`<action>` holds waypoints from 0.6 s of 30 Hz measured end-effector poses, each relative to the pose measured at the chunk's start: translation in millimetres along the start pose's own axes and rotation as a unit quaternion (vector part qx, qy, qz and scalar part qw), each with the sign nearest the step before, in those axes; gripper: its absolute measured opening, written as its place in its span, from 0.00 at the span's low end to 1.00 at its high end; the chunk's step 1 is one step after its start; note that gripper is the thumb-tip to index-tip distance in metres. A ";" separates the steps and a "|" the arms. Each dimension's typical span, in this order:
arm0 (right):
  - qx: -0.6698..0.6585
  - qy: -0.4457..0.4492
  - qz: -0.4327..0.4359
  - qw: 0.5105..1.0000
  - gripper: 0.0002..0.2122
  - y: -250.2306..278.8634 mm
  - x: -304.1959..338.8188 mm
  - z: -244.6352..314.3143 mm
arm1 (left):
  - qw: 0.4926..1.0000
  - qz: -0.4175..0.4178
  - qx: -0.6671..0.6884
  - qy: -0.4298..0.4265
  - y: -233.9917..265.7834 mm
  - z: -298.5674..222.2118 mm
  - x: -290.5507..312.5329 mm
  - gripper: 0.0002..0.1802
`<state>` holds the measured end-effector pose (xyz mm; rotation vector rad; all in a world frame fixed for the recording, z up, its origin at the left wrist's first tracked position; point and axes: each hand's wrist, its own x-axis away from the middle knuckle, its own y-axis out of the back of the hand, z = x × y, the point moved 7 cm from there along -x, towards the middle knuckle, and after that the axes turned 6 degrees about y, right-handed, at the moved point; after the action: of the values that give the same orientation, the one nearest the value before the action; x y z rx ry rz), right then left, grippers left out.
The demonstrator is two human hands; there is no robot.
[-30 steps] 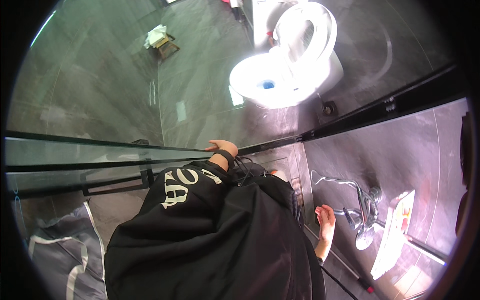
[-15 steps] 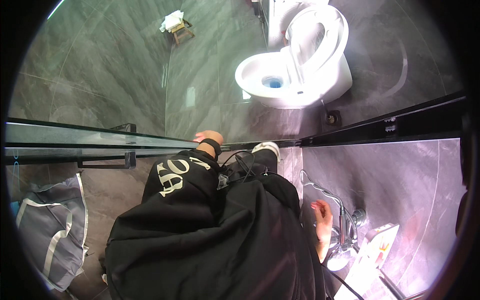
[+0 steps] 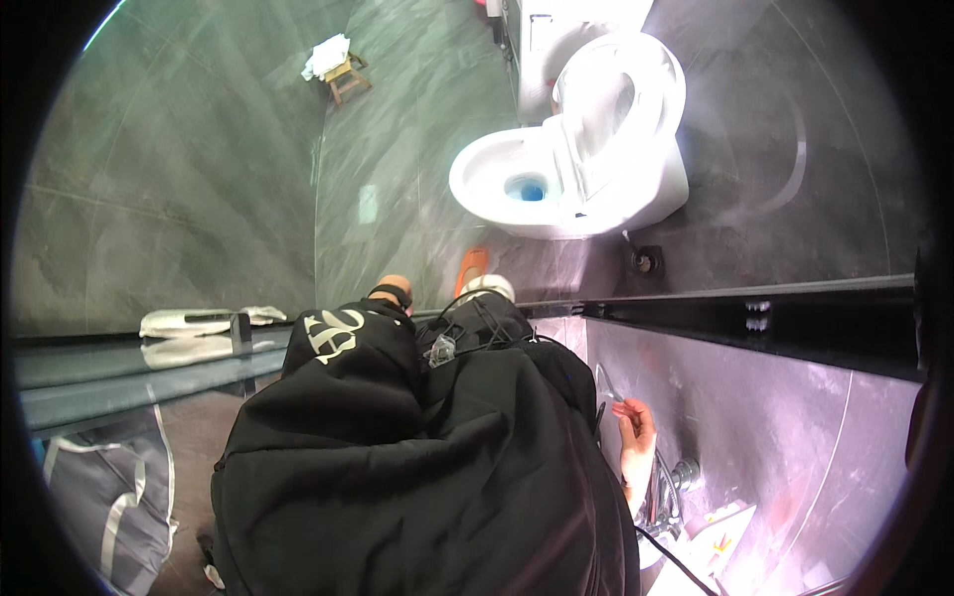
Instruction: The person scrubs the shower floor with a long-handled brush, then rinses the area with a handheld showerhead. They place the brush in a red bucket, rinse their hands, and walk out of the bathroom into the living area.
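My left hand (image 3: pixel 391 285), with a black band at the wrist, reaches forward from a black sleeve beside the right end of the glass door (image 3: pixel 169 377). Its fingers are hidden. At lower right my right hand (image 3: pixel 638 429) has loosely bent fingers and holds nothing that I can see. It is in front of the metal shower hose (image 3: pixel 608 385), and I cannot tell whether they touch. Below the hand are the chrome shower fittings (image 3: pixel 686 474) on the wall. A white cloth (image 3: pixel 189 322) hangs by the door handle (image 3: pixel 241 333).
A white toilet (image 3: pixel 502 149) with raised lid stands ahead on grey tiles. A dark door track (image 3: pixel 715 316) crosses the right side. An orange slipper (image 3: pixel 471 268) lies near my white shoe (image 3: pixel 489 286). A small stool (image 3: pixel 348 84) bears white cloth. A grey bag (image 3: pixel 104 507) is at left.
The view has shifted, bringing the orange slipper and the white cloth by the door handle into sight. My left hand's fingers no longer show. My right hand appears closer to the hose.
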<state>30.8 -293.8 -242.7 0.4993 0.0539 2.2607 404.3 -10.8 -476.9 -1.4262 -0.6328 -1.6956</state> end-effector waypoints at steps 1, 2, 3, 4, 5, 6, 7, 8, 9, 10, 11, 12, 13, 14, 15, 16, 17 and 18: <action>0.003 -0.007 -0.004 1.000 0.10 -4.8 -11.2 1.3 | 0.999 0.043 0.013 0.009 1.2 7.8 -4.9 0.22; 0.005 -0.007 -0.008 1.000 0.10 -10.2 -21.6 4.2 | 0.999 0.048 0.006 0.000 7.9 13.9 -13.2 0.22; 0.005 0.002 -0.011 1.000 0.10 -17.0 -33.3 9.1 | 0.997 0.070 0.013 -0.006 13.8 19.7 -24.0 0.23; 0.017 0.000 -0.014 1.000 0.10 -25.1 -47.0 12.2 | 0.995 0.076 0.054 -0.017 22.2 27.0 -36.5 0.24; 0.021 0.000 -0.010 1.000 0.10 -35.3 -60.5 16.1 | 0.992 0.077 0.087 -0.039 31.8 34.9 -49.5 0.25; 0.025 -0.002 -0.006 1.000 0.10 -45.4 -74.4 20.0 | 0.978 0.152 0.136 -0.047 33.3 43.4 -60.8 0.26; 0.029 -0.002 -0.001 1.000 0.11 -55.1 -87.2 26.5 | 0.979 0.108 0.170 -0.036 48.4 58.3 -75.7 0.23; 0.035 -0.009 -0.002 0.999 0.11 -64.9 -99.7 31.3 | 0.983 0.049 0.151 -0.094 65.8 65.0 -87.1 0.22; 0.048 -0.023 0.004 0.999 0.11 -73.5 -109.4 37.9 | 0.978 0.007 0.135 -0.161 80.5 69.0 -94.9 0.21; 0.061 -0.034 0.014 0.997 0.11 -82.2 -119.2 45.2 | 0.937 0.092 0.332 -0.051 74.2 91.0 -108.4 0.20; 0.066 -0.026 0.032 0.997 0.11 -93.4 -130.8 53.9 | 0.927 0.098 0.353 -0.074 81.8 101.6 -114.0 0.21; 0.083 -0.041 0.026 0.995 0.11 -102.5 -141.9 59.4 | 0.927 0.086 0.351 -0.101 91.7 109.3 -118.3 0.21; 0.094 -0.039 0.028 0.994 0.11 -111.5 -152.1 67.2 | 0.932 0.072 0.331 -0.127 100.1 114.3 -120.9 0.20; 0.106 -0.036 0.032 0.993 0.11 -120.6 -163.6 75.1 | 0.941 0.037 0.260 -0.212 112.1 112.1 -118.3 0.19; 0.100 -0.038 0.037 0.994 0.11 -128.3 -174.6 79.7 | 0.893 0.091 0.411 -0.159 112.7 123.9 -121.1 0.18; 0.096 -0.040 0.043 0.994 0.11 -139.7 -185.4 85.0 | 0.887 0.076 0.428 -0.153 120.3 129.5 -121.7 0.18; 0.093 -0.046 0.047 0.994 0.11 -150.0 -197.3 88.3 | 0.881 0.060 0.446 -0.145 126.1 136.6 -120.5 0.18; 0.104 -0.048 0.063 0.991 0.11 -161.8 -210.0 91.5 | 0.874 0.044 0.464 -0.137 132.5 142.7 -119.2 0.18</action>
<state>305.4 -347.7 -260.7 0.7394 0.2158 2.3636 597.3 62.2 -574.6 -0.9426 -1.2965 -0.8675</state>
